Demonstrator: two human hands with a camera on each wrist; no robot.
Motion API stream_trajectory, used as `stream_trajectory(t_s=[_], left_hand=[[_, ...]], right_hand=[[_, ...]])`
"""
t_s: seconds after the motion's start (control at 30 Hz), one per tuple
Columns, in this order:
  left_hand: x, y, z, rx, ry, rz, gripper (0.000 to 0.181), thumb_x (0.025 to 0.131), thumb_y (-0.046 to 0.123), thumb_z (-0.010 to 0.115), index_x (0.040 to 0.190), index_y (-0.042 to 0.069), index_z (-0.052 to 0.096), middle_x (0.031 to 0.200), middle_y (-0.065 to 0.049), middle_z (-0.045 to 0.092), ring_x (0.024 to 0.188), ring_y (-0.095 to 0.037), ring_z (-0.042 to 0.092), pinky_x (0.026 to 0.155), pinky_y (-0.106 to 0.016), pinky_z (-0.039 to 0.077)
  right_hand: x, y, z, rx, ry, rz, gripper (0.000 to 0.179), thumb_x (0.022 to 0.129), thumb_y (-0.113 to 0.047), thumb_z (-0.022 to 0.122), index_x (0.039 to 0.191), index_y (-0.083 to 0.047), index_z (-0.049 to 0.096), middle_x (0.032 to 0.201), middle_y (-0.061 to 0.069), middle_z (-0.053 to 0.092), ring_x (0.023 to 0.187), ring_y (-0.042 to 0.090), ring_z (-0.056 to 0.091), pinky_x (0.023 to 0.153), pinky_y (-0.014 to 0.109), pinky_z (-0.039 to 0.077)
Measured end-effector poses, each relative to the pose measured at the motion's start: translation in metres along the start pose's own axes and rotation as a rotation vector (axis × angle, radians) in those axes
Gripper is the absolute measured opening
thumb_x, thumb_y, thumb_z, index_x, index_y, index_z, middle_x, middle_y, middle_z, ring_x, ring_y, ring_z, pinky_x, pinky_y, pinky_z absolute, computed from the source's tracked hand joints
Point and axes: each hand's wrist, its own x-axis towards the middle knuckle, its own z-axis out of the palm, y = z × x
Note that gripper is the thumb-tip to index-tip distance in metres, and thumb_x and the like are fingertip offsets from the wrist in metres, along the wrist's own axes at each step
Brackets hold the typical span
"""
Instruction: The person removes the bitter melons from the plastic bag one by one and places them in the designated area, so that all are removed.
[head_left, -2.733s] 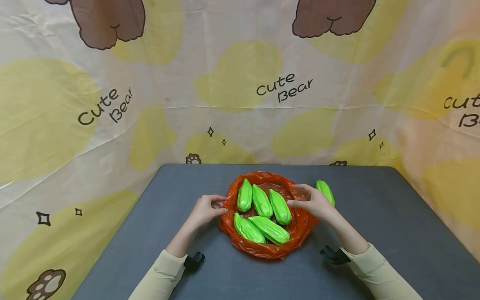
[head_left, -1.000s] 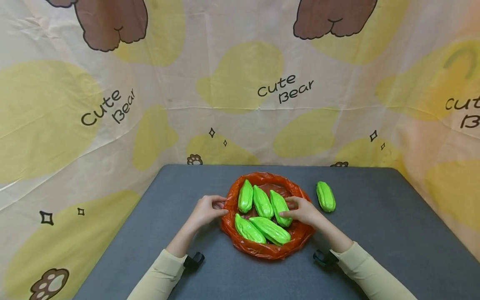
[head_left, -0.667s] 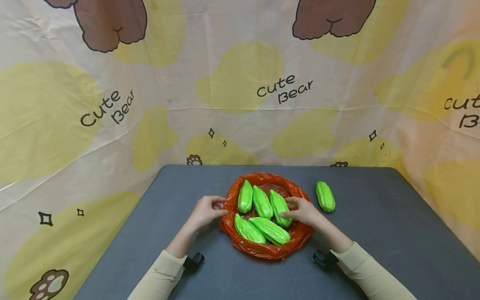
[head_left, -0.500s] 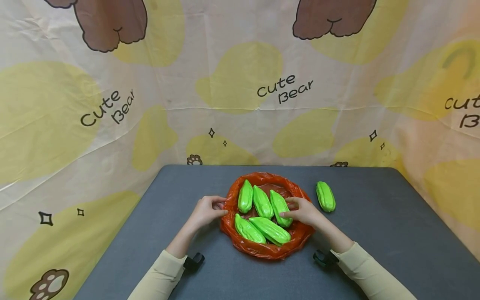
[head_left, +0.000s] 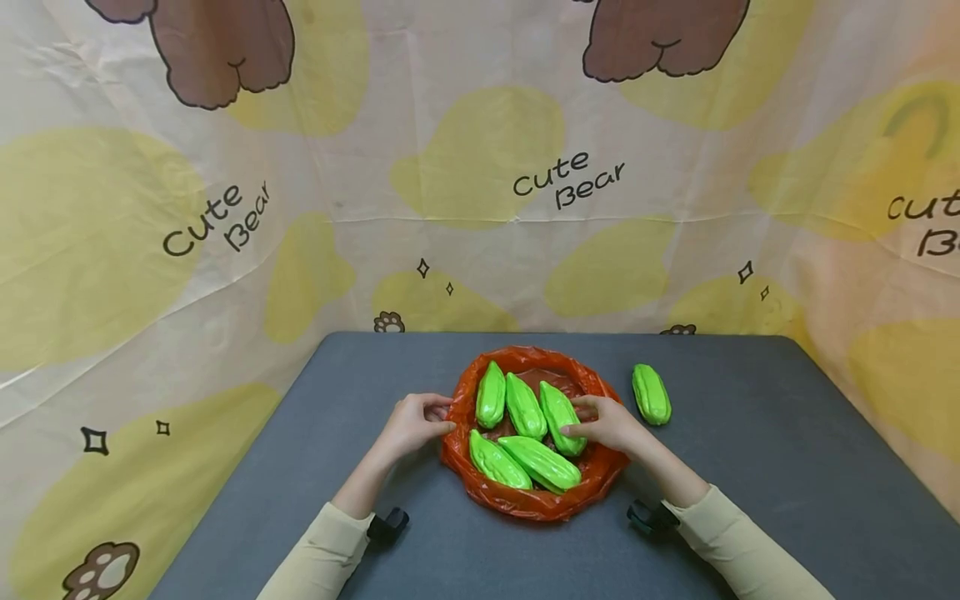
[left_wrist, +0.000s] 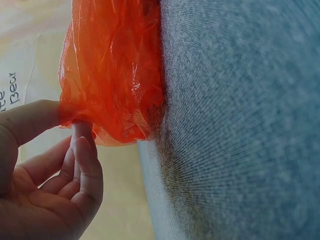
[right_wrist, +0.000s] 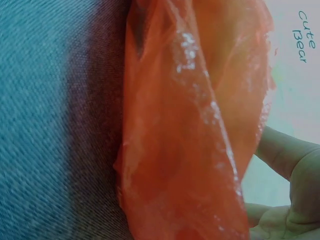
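A red plastic bag point(head_left: 487, 496) stands with its mouth wide and its edge rolled, several glossy light-green, ribbed gourds inside. My left hand point(head_left: 412, 425) pinches the bag's left rim between thumb and fingers, as the left wrist view shows with the hand point(left_wrist: 55, 185) at the edge of the red film point(left_wrist: 112, 65). Over the bag's right side, my right hand point(head_left: 609, 427) has thumb and fingers about the rightmost gourd point(head_left: 557, 412), which lies in the bag. In the right wrist view the bag point(right_wrist: 175, 150) hides the fingertips of that hand point(right_wrist: 295, 185).
Another green gourd point(head_left: 651, 394) lies on the grey tabletop point(head_left: 750, 467), right of the bag. Behind the table hangs a patterned cloth point(head_left: 480, 167) with bears and lettering. Dark camera bands point(head_left: 388, 525) sit at both wrists.
Since the earliest frame, my right hand has moved left and inward from the bag's right rim onto the rightmost gourd, uncovering the loose gourd. The left hand stays at the rim.
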Motion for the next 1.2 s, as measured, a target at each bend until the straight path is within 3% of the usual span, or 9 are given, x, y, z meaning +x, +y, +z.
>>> stream_trajectory(t_s=[1.2], left_hand=[[0.002,-0.002,0.001,-0.003,-0.006,-0.008,0.035,0.076,0.01,0.076,0.109,0.004,0.07,0.081,-0.004,0.067,0.065,-0.012,0.059,0.058,-0.027,0.047]], right_hand=[[-0.022,-0.015,-0.032,-0.012,0.006,-0.026,0.071,0.087,-0.034,0.068,0.138,0.007,0.041,0.133,0.029,0.05,0.121,0.043,0.049,0.09,0.047,0.049]])
